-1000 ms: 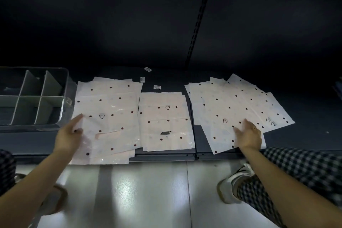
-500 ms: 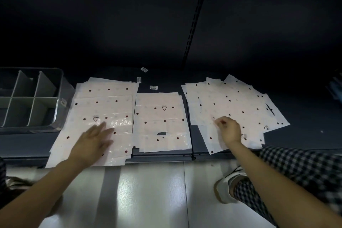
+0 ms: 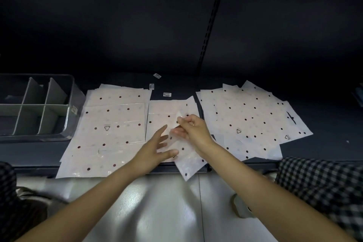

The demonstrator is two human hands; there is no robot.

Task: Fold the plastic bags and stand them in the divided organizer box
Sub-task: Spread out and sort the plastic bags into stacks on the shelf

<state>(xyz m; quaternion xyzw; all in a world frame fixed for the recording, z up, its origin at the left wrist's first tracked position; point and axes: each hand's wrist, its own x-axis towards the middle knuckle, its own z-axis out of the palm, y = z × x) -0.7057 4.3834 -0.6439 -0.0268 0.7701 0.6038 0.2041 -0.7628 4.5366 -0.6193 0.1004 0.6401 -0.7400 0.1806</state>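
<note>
The right hand (image 3: pixel 193 129) pinches the upper edge of one dotted plastic bag (image 3: pixel 186 155) and holds it over the middle stack (image 3: pixel 167 112) on the dark shelf (image 3: pixel 324 124), the bag's long axis slanting from the fingers down toward the near right, its lower corner hanging past the shelf edge. The left hand (image 3: pixel 157 151) is spread, fingers straight, against the bag's left side. The divided box (image 3: pixel 37 112) sits at the far left, beside the left stack (image 3: pixel 110 129); the right stack (image 3: pixel 251 118) is fanned out.
</note>
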